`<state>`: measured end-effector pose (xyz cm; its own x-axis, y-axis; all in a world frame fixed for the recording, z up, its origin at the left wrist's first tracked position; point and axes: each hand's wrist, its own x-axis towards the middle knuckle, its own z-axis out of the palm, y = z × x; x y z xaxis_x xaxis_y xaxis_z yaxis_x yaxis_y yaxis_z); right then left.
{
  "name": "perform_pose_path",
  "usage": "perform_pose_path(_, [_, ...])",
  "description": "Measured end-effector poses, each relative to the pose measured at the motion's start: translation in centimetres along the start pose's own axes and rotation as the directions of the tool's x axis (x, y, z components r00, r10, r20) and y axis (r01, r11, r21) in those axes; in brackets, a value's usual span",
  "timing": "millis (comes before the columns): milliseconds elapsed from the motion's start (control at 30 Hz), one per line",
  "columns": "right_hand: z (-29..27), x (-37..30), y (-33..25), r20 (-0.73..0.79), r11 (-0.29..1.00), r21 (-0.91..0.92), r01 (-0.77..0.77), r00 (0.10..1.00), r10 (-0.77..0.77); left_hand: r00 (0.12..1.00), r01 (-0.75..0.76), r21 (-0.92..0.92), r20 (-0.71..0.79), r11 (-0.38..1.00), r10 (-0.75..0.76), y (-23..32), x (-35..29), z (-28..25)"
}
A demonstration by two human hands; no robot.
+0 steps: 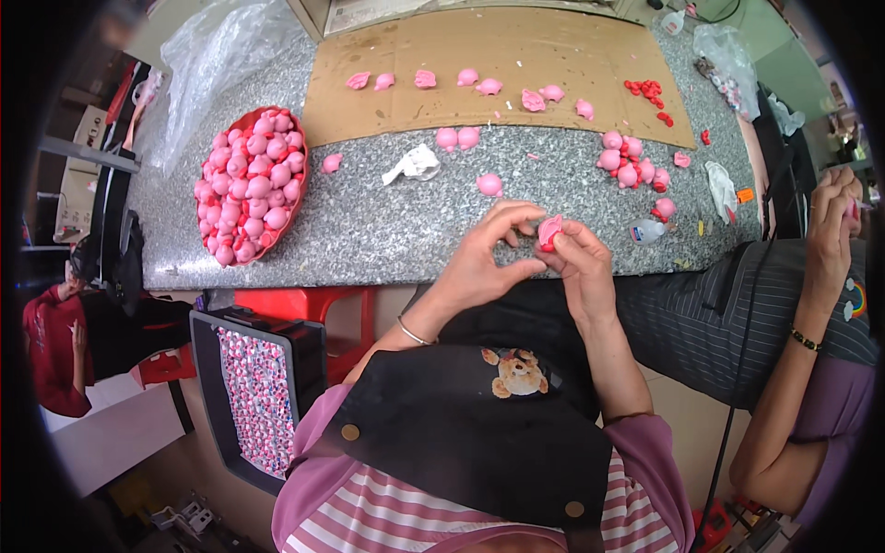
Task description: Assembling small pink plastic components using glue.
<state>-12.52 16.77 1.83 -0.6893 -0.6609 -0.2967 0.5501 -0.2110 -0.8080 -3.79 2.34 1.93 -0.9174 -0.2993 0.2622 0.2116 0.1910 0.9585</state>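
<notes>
Near the table's front edge, my right hand (pixel 587 269) pinches a small pink piece with a red part (pixel 550 229) between thumb and fingers. Beside it my left hand (pixel 479 261) has its thumb and fingers spread apart, curved toward the piece, with nothing visible in it. Just beyond my left hand a round pink piece (pixel 489 184) lies on the speckled grey tabletop (pixel 387 240). Two more round pink pieces (pixel 457 138) sit farther back, close to a crumpled white cloth (pixel 414 165).
A red basket (pixel 302 198) heaped with pink-and-red pieces stands at the left. Cardboard (pixel 415 41) at the back bears pink shells and small red parts (pixel 649 92). Pink pieces (pixel 629 164) cluster right, near a small clear bottle (pixel 647 231). A co-worker's arm (pixel 811 304) is far right; a dark crate (pixel 309 369) stands lower left.
</notes>
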Motion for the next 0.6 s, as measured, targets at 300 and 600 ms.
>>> perform_pose_path(300, [-2.0, -4.5, 1.6, -0.269, 0.882, -0.374, 0.286, 0.877, -0.398, 0.986, 0.155, -0.464, 0.025, 0.872, -0.162, -1.6, -0.3, 0.9])
perform_pose_path(600, [-9.4, 0.4, -3.0, -0.124, 0.496, -0.836, 0.235, 0.799, -0.588, 0.962, 0.268, -0.599, 0.128, 0.754, -0.241, -1.1, -0.5, -1.3])
